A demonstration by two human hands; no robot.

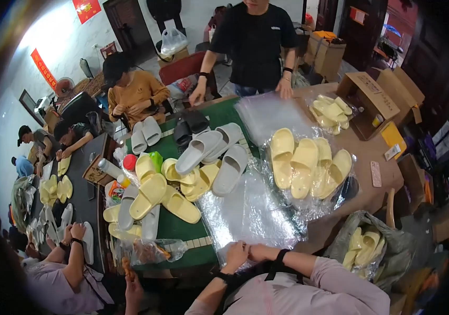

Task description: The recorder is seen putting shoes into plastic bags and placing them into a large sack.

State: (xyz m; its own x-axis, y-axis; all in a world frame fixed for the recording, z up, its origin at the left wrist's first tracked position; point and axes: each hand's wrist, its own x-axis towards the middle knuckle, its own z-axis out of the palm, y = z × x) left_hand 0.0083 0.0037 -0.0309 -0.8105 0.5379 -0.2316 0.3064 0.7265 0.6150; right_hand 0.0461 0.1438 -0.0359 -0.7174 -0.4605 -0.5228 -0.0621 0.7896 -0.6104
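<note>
the stack of clear plastic bags [250, 210] lies on the table's near edge, spread from the middle of the picture down to 6 o'clock, where both of the person's hands meet on it. the left hand [236, 253] rests curled on the lowest edge of the bags, fingers bent inward and touching the film; whether it pinches a sheet i cannot tell. the right hand [260, 252] sits just beside it at 3 o'clock of the left hand, touching it, fingers folded in, with a black band on the wrist; its grip on the film cannot be made out either.

at 2 o'clock of the hands, yellow slippers in clear bags [308, 165] lie piled on the brown table [371, 197]. at 11 o'clock, loose yellow slippers [166, 191] and grey slippers [214, 155] lie heaped on a green mat [174, 228]. a green bottle [155, 159] stands among them, and a second pile of clear bags [271, 113] lies at 12 o'clock, far across the table, with a standing person in a black shirt [253, 42] behind it, both hands down on the table edge.

at 4 o'clock of the hands, a grey sack [392, 244] beside the table holds more yellow slippers. an open cardboard box [371, 97] sits at 1 o'clock. at 8 o'clock another person's forearm [74, 257] reaches toward a dark table.
</note>
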